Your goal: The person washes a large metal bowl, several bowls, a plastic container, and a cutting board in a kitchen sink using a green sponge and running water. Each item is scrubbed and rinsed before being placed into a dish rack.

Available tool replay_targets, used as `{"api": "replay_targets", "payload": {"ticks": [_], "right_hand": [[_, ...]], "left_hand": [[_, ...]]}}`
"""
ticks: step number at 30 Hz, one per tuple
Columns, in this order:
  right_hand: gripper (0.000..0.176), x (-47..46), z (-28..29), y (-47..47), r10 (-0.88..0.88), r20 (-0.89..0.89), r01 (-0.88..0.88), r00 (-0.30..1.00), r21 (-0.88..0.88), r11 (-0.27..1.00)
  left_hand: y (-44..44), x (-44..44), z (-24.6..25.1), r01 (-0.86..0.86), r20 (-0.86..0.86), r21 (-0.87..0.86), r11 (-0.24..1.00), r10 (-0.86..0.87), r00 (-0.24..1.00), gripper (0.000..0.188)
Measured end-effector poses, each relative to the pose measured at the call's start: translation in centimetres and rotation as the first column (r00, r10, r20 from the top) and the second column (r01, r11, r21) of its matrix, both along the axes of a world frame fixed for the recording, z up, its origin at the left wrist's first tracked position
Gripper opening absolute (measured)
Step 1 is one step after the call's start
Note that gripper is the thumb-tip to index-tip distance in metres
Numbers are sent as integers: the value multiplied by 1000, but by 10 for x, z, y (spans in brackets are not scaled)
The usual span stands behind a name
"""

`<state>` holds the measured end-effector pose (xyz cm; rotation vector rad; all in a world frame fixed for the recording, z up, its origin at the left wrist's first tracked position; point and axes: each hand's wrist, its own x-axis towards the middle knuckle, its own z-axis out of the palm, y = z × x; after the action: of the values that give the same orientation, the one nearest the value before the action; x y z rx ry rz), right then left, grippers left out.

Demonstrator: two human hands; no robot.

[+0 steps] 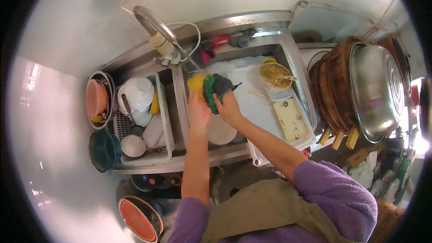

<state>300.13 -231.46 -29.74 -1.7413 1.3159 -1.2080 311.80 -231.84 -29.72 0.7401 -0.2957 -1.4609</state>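
Note:
Both hands are over the right sink basin [184, 108], close below the faucet [153, 22], from which a thin stream of water [186, 55] runs. My left hand [199, 109] grips a yellow object [195, 83]; whether it is a sponge or a small dish cannot be told. Pressed against it is a green and dark grey cloth [222, 85], held by my right hand [231, 108] with the thumb on the near side. Partly behind my wrists lies a round pale plate or lid [221, 131] in the basin.
Left of the hands, a white plastic basket [165, 114] holds bowls and utensils. At right, a white tray [251, 114] bears a soiled bowl with a spoon [274, 74] and a cream rectangular dish [291, 120]. Wooden steamers [332, 84] and a steel basin [378, 91] stand beyond.

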Motion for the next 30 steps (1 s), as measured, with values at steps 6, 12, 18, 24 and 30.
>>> {"api": "replay_targets", "payload": {"ticks": [6, 12, 18, 24, 30], "right_hand": [[39, 7, 27, -49, 251, -397, -301, 883, -68, 951], [44, 0, 23, -128, 493, -5, -435, 870, 461, 773], [37, -16, -17, -97, -250, 895, -733, 370, 447, 512], [50, 3, -49, -45, -502, 837, -618, 217, 516, 593], [53, -8, -52, -27, -323, 807, -581, 494, 582, 569]], "left_hand": [[24, 3, 12, 149, 227, 155, 977, -182, 957, 35], [43, 29, 42, 378, 351, 58, 924, -373, 859, 39], [44, 17, 49, 9, -49, -231, 973, -20, 999, 40], [24, -40, 2, -100, 476, -171, 980, 171, 863, 38], [13, -40, -24, 119, 928, 287, 950, -307, 210, 35]]}}
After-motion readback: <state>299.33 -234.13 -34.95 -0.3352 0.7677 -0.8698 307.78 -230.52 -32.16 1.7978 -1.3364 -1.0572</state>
